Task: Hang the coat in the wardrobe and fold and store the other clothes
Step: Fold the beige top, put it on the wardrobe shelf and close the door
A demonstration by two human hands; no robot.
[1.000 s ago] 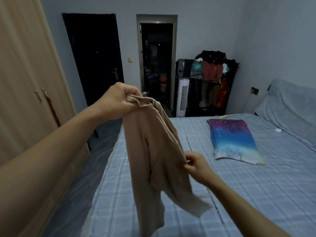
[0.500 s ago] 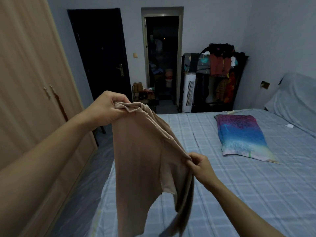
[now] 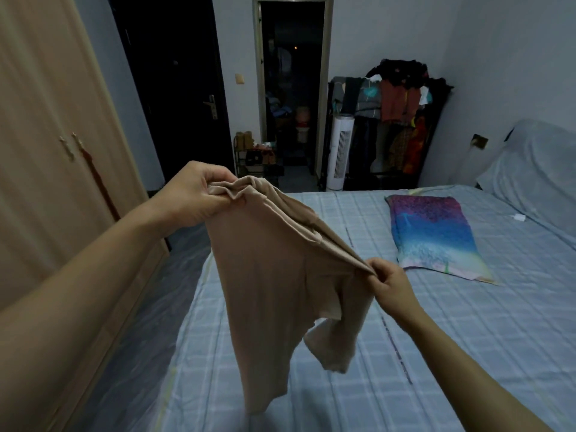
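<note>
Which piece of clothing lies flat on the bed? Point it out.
The blue and purple garment, flat on the bed. The beige top hangs in the air, held by the left hand and the right hand.

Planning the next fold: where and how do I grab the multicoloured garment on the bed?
Pinch the multicoloured garment at the two corners of its near edge, coming from above: it lies flat on the bed, so likely only its edges offer a hold.
</note>
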